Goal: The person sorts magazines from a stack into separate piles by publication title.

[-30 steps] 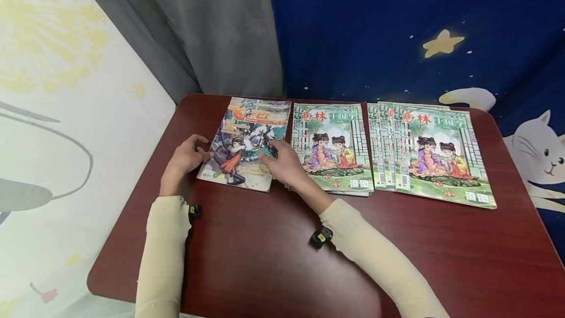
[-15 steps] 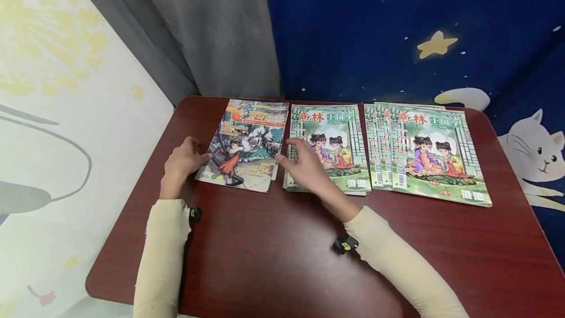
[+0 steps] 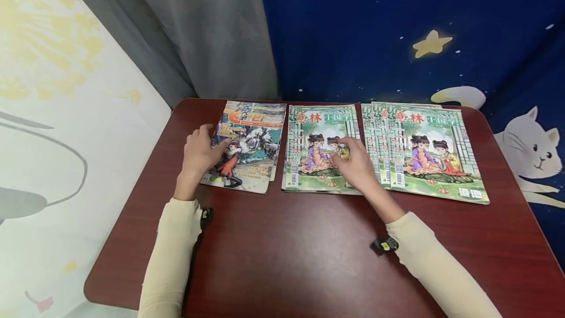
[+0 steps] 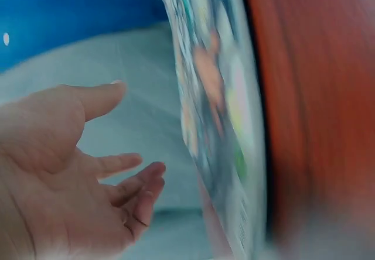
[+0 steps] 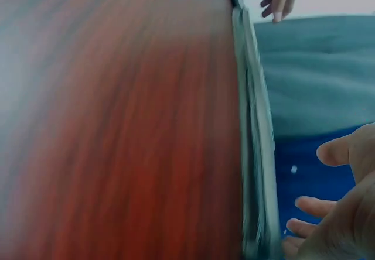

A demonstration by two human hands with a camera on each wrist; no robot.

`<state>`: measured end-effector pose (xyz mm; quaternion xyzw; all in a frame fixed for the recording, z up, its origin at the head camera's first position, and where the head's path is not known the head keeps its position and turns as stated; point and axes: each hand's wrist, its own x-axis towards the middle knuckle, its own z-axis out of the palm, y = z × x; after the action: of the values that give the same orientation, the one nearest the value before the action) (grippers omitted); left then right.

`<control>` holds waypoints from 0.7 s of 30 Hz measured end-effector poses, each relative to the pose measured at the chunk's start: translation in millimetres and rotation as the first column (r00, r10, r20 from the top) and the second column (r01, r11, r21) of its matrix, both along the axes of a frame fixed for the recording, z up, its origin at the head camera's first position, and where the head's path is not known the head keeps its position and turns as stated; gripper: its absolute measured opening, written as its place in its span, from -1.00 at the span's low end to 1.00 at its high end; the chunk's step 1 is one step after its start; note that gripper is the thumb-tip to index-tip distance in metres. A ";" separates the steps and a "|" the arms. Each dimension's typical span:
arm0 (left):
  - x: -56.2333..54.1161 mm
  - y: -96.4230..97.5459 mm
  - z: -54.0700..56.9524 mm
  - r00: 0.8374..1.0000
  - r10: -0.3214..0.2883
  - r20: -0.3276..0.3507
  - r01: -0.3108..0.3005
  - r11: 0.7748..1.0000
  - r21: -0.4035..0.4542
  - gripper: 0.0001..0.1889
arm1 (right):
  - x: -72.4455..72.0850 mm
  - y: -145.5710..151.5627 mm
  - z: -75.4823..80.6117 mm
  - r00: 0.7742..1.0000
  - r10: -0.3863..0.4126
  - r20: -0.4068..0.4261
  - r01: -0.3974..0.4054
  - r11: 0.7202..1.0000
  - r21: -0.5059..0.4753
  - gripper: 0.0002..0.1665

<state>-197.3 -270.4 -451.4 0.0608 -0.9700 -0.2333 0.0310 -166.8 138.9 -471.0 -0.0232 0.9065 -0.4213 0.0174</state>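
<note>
My left hand point(image 3: 199, 153) hovers over the left edge of a comic magazine point(image 3: 249, 148) with an orange title. In the left wrist view its fingers point(image 4: 132, 187) are loosely bent and apart from the cover. Above the middle stack of green magazines point(image 3: 309, 175) is my right hand point(image 3: 355, 163), thumb and fingers spread with nothing between them. The right wrist view shows that hand point(image 5: 337, 213) beside the stacked magazine edges point(image 5: 255, 131). Further right lies a fanned-out stack of the same green magazines point(image 3: 437, 183), with two children on the cover.
The magazines lie in a row along the back of a dark red wooden table point(image 3: 282, 249). Behind it hang a grey curtain point(image 3: 225, 33) and a blue starry cloth point(image 3: 353, 28). A pale patterned cloth point(image 3: 53, 151) borders the left side.
My right hand has left the comic magazine and moved right, over the middle green stack. My left hand has lifted from the table beside the comic and shifted right over its edge.
</note>
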 end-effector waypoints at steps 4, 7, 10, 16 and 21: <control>-5.9 23.8 1.2 0.994 -0.106 -0.030 0.108 0.989 0.104 -0.22 | -1.3 16.8 -2.8 0.997 -0.072 0.012 0.072 0.997 0.005 -0.06; -9.3 43.6 1.0 0.982 -0.187 -0.021 0.187 0.957 0.222 -0.25 | -2.0 24.7 -3.4 0.995 -0.102 0.019 0.102 0.995 0.001 0.04; -11.0 63.7 1.3 0.964 -0.263 0.025 0.243 0.918 0.314 -0.23 | -1.9 29.5 -2.3 0.993 -0.112 0.045 0.112 0.994 -0.001 0.06; -12.5 101.8 3.7 0.926 -0.363 0.104 0.294 0.866 0.404 -0.17 | -2.2 35.8 1.4 0.987 -0.110 0.117 0.116 0.992 -0.046 -0.02; -12.7 126.4 1.1 0.907 -0.389 0.161 0.293 0.857 0.423 -0.10 | -2.9 38.5 2.2 0.979 -0.110 0.172 0.127 0.988 -0.092 -0.07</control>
<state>-210.0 -144.0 -450.3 -0.0803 -0.8956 -0.4139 -0.1419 -169.7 177.4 -468.7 0.0654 0.8788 -0.4680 0.0665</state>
